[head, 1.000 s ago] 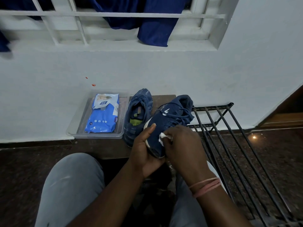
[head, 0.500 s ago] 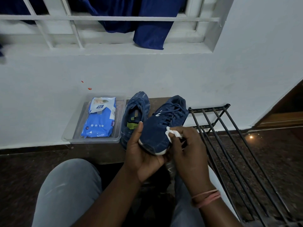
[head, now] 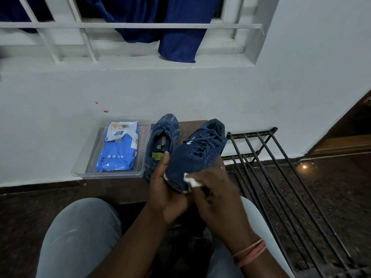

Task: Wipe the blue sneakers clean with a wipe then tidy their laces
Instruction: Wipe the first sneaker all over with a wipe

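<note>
Two blue mesh sneakers: we grip one [head: 197,155] in our left hand [head: 167,194], its toe toward us and its long axis running away. Right hand [head: 215,194] pinches a crumpled white wipe [head: 192,180] against that toe. Left of it lies the other sneaker [head: 163,143], then a clear plastic tray [head: 80,170] holding a blue wipes pack [head: 118,146].

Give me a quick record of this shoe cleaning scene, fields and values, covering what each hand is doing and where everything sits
left hand: left hand cups the toe of the held blue mesh sneaker, thumb up its side
right hand: right hand pinches the crumpled white wipe against that sneaker's toe
other shoe: second blue sneaker lies on the dark wooden board, untouched
laces: threaded on both, not yet tidied
wipes: blue wipes packet lies in the clear plastic tray, left of the shoes
right side: black metal rack on the floor
</note>
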